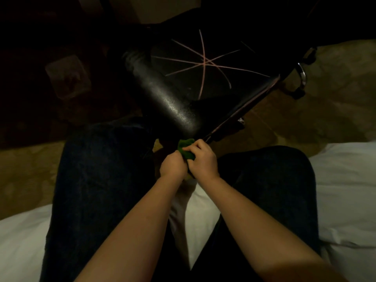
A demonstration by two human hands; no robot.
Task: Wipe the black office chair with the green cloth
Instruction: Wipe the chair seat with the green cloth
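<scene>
The black office chair [175, 102] stands just in front of my knees, its padded armrest slanting toward me and its seat marked with thin pink lines. Below the near end of the armrest I hold the green cloth [185, 147] bunched between both hands. My left hand [172, 164] grips the cloth from the left with curled fingers. My right hand [203, 159] grips it from the right, fingertips pinching the top of the bunch. Most of the cloth is hidden inside my hands.
I sit on a white bed [345, 190] with my legs in dark trousers [97, 169] either side of my hands. A patterned tan carpet [335, 102] lies beyond. A chair caster and chrome part [302, 76] show at right. The left background is very dark.
</scene>
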